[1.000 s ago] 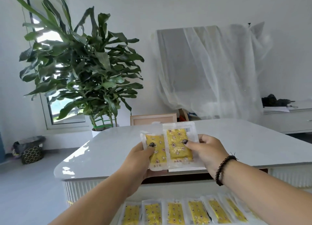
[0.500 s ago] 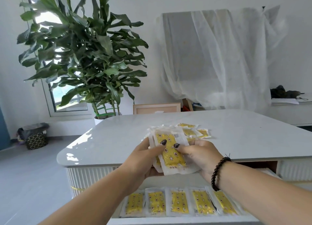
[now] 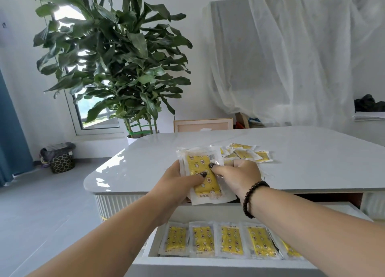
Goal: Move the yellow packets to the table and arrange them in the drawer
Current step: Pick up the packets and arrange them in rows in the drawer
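I see my left hand (image 3: 177, 180) and right hand (image 3: 239, 172) both gripping a stack of packets (image 3: 203, 173) above the table (image 3: 312, 156) edge. Near me, a row of packets (image 3: 229, 240) lies in the drawer (image 3: 208, 266).

Both forearms reaching forward, left hand (image 3: 177, 180) and right hand (image 3: 239, 173) close together, fingers curled, thumbs pinching

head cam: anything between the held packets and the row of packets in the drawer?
Only the table's front edge and the drawer's bare white interior separate the held packets from the drawer row, per the head view.
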Demonstrator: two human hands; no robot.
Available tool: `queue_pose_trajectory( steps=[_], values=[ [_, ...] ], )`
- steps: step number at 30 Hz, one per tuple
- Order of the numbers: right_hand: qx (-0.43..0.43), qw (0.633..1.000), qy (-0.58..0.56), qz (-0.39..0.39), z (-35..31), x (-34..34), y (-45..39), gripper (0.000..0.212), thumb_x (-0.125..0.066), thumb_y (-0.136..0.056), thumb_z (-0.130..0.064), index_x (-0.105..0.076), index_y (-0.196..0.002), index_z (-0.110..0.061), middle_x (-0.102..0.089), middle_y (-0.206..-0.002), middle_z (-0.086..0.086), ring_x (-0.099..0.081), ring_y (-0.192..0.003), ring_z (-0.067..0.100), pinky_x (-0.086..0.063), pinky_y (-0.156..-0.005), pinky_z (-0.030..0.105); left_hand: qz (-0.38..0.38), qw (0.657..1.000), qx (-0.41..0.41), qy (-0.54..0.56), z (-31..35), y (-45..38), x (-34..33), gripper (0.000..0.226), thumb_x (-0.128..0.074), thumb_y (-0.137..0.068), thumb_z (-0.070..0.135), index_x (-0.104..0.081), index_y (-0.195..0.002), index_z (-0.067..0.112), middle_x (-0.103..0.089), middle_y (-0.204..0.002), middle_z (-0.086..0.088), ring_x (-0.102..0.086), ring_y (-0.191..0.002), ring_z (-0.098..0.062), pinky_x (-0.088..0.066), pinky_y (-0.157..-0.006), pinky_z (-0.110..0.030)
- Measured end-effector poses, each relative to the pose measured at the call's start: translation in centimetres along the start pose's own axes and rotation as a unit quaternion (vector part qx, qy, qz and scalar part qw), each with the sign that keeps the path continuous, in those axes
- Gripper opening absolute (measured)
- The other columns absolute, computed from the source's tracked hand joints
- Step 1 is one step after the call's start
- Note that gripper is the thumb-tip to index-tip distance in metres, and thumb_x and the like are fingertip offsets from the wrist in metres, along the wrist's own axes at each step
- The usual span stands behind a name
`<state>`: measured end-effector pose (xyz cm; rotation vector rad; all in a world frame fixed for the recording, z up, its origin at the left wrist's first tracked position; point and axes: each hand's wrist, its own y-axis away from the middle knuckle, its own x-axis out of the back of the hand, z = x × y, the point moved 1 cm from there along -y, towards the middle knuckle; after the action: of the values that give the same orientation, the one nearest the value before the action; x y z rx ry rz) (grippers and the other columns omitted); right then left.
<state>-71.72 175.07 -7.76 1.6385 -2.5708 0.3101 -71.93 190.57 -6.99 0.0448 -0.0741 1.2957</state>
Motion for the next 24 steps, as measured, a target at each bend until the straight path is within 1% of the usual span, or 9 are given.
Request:
queue_pose_trajectory(
  steps=[4,8,11,13,15,17,18,20,24],
  values=[
    [0.019,0.999,-0.002,-0.029,-0.3,-0.5,-2.0,0.038,-0.075,-0.075,-0.032,-0.051,-0.052,-0.014,-0.049,-0.045,-0.005,-0.049,-0.051,0.012,-0.043,-0.055,0.021,0.051,0.998,0.027,0.006,-0.6,-0.8,0.4,0.02,-0.061,-0.092,0.008,-0.059,-0.111,0.017,-0.075,-0.097,-0.008,-0.073,-0.08,-0.023,-0.057,-0.059,-0.03],
    [-0.007,0.999,-0.043,0.022,0.6,1.0,-6.3,0.023,-0.067,-0.081,-0.024,-0.065,-0.064,-0.009,-0.067,-0.062,0.004,-0.062,-0.056,0.016,-0.046,-0.059,0.024,0.11,0.993,0.052,-0.001,-1.2,-1.4,0.8,0.017,-0.06,-0.093,0.01,-0.055,-0.109,0.011,-0.071,-0.1,-0.014,-0.066,-0.064,-0.019,-0.043,-0.038,-0.018],
    [-0.019,0.994,0.07,0.084,2.7,2.9,-9.7,0.022,-0.061,-0.08,-0.017,-0.058,-0.059,-0.012,-0.063,-0.064,0.003,-0.061,-0.071,0.024,-0.046,-0.062,0.026,0.136,0.989,0.065,-0.001,-1.6,-2.1,0.8,0.023,-0.064,-0.09,0.015,-0.052,-0.109,0.011,-0.069,-0.107,-0.019,-0.07,-0.087,-0.032,-0.06,-0.071,-0.041],
    [-0.005,0.979,0.171,0.11,4.1,4.0,-11.0,0.019,-0.059,-0.082,-0.014,-0.055,-0.064,-0.013,-0.057,-0.067,0.003,-0.06,-0.078,0.027,-0.046,-0.063,0.027,0.145,0.986,0.074,0.023,-1.4,-2.2,0.6,0.026,-0.066,-0.089,0.014,-0.05,-0.11,0.01,-0.067,-0.107,-0.018,-0.07,-0.093,-0.033,-0.057,-0.085,-0.049],
    [0.003,0.964,0.243,0.107,5.6,4.5,-12.0,0.014,-0.063,-0.081,-0.019,-0.062,-0.082,-0.005,-0.064,-0.084,0.01,-0.063,-0.092,0.03,-0.051,-0.075,0.033,0.144,0.984,0.084,0.066,-1.2,-2.6,0.3,0.02,-0.064,-0.09,0.008,-0.047,-0.1,0.013,-0.063,-0.105,-0.017,-0.07,-0.09,-0.029,-0.059,-0.078,-0.046],
    [0.006,0.953,0.292,0.074,6.8,4.5,-12.8,0.041,-0.07,-0.076,-0.034,-0.064,-0.105,-0.005,-0.064,-0.113,0.013,-0.06,-0.106,0.029,-0.052,-0.087,0.038,0.151,0.98,0.091,0.094,-1.0,-2.8,-0.2,0.026,-0.061,-0.091,0.002,-0.042,-0.091,0.02,-0.056,-0.1,-0.012,-0.067,-0.085,-0.027,-0.059,-0.07,-0.041],
    [0.009,0.946,0.32,0.05,7.2,4.4,-13.1,0.052,-0.071,-0.074,-0.042,-0.061,-0.113,-0.01,-0.058,-0.124,0.01,-0.056,-0.112,0.027,-0.051,-0.091,0.04,0.152,0.98,0.09,0.095,-0.8,-2.8,-0.4,0.027,-0.06,-0.091,0.001,-0.044,-0.105,0.019,-0.055,-0.099,-0.01,-0.067,-0.082,-0.025,-0.059,-0.067,-0.039],
    [0.014,0.931,0.366,0.002,7.7,4.3,-13.6,0.068,-0.069,-0.072,-0.052,-0.051,-0.127,-0.018,-0.046,-0.137,0.006,-0.049,-0.121,0.025,-0.047,-0.096,0.041,0.145,0.981,0.092,0.087,-0.7,-3.1,-0.6,0.066,-0.058,-0.092,0.001,-0.027,-0.145,0.026,-0.057,-0.101,-0.006,-0.067,-0.081,-0.023,-0.059,-0.061,-0.034],
    [0.021,0.895,0.44,-0.069,8.5,3.8,-14.3,0.077,-0.061,-0.073,-0.06,-0.041,-0.138,-0.024,-0.037,-0.143,0.007,-0.044,-0.126,0.027,-0.043,-0.1,0.041,0.141,0.983,0.087,0.077,-0.5,-3.0,-1.0,0.087,-0.057,-0.094,0.003,-0.006,-0.151,0.044,-0.059,-0.1,-0.001,-0.07,-0.093,-0.027,-0.06,-0.075,-0.041]
  ],
)
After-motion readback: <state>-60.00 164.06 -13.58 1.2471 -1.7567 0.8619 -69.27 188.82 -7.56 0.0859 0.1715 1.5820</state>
